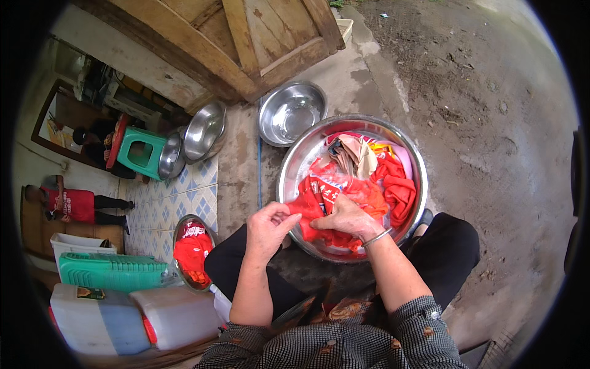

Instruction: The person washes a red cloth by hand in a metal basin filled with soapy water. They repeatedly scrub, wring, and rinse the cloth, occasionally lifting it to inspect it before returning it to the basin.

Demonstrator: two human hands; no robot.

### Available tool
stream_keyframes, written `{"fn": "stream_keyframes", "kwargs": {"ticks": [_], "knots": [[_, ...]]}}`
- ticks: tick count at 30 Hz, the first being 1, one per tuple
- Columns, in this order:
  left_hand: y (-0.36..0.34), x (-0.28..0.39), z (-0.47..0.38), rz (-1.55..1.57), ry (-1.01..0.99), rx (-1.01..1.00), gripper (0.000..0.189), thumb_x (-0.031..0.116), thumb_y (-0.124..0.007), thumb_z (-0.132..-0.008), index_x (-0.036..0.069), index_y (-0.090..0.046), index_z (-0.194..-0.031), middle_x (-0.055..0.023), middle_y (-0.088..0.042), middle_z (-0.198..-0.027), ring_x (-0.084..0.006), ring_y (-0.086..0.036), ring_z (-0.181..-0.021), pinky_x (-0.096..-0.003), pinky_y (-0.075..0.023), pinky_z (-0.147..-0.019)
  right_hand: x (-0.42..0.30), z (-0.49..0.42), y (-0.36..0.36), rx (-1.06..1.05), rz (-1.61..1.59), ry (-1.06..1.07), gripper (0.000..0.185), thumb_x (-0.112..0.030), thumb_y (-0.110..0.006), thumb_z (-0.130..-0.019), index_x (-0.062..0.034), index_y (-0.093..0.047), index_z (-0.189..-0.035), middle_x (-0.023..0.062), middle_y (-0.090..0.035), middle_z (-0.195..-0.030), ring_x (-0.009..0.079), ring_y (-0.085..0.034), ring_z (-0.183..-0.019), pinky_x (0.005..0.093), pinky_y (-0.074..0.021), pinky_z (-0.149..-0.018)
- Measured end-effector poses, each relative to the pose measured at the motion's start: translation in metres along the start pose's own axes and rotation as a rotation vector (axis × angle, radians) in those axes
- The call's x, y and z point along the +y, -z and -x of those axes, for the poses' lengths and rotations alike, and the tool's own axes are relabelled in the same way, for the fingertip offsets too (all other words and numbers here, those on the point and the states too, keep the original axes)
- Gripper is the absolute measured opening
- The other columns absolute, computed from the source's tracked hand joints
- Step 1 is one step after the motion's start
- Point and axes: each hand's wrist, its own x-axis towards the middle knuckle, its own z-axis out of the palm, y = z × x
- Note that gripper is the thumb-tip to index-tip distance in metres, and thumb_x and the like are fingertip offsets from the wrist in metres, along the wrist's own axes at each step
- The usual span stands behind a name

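Between my knees stands a large stainless steel basin (420,184) holding wet red cloths and some water. At its left rim my left hand (272,226) pinches the edge of a red cloth with white print (318,191). My right hand (345,219), with a metal bangle at the wrist, grips the same cloth over the basin. Beside it lie a bunched red cloth (398,189), a beige and grey cloth (357,157) and a pink piece (403,159). How far the fingers close under the cloth is partly hidden.
A smaller steel basin (292,115) touches the large one. At left are a basin of red cloths (193,253), a green stool (143,152), leaning basins (205,131) and plastic jugs (177,318). A wooden door (258,41) stands ahead. Two people are indoors at left.
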Motion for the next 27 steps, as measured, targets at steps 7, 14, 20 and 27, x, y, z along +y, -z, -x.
{"fn": "stream_keyframes", "kwargs": {"ticks": [7,14,20,27], "knots": [[-0.021,0.012,-0.013,-0.212,-0.466,-0.199,0.108,0.018,-0.090,-0.055,0.013,-0.031,-0.146,-0.0175,-0.023,-0.151,-0.0346,-0.031,-0.138,-0.0421,-0.0344,-0.109,-0.036,-0.004,0.005,-0.086,0.449,0.001,0.032,-0.019,-0.061,-0.075,0.0087,-0.063,-0.091,0.0184,-0.066,-0.078,0.0240,-0.065,-0.073,0.0371,-0.0497,-0.068],[-0.031,0.006,-0.069,0.045,-0.477,-0.176,0.045,0.000,-0.076,-0.067,0.005,-0.063,-0.110,-0.0070,-0.068,-0.101,-0.0138,-0.062,-0.095,-0.0293,-0.0489,-0.086,-0.060,-0.013,0.034,-0.039,0.862,0.009,0.046,-0.038,-0.065,-0.086,0.0044,-0.064,-0.104,0.0224,-0.066,-0.088,0.0274,-0.065,-0.086,0.0382,-0.0491,-0.078],[-0.017,0.007,-0.124,0.314,-0.260,-0.108,0.029,-0.002,-0.063,-0.075,0.003,-0.063,-0.104,-0.0097,-0.068,-0.095,-0.0190,-0.064,-0.091,-0.0320,-0.0496,-0.084,-0.029,0.011,0.056,0.462,-0.130,0.253,0.058,-0.050,-0.058,-0.090,-0.0093,-0.053,-0.130,0.0092,-0.060,-0.109,0.0216,-0.056,-0.096,0.0334,-0.0475,-0.080],[-0.114,0.012,-0.051,-0.143,-0.806,0.083,0.035,0.004,-0.071,-0.067,0.008,-0.066,-0.101,-0.0088,-0.061,-0.092,-0.0297,-0.057,-0.087,-0.0398,-0.0471,-0.080,0.052,-0.025,0.001,0.350,-1.362,0.083,0.081,-0.065,-0.048,-0.087,-0.0102,-0.035,-0.145,0.0229,-0.047,-0.137,0.0368,-0.050,-0.122,0.0523,-0.0450,-0.096]]}}
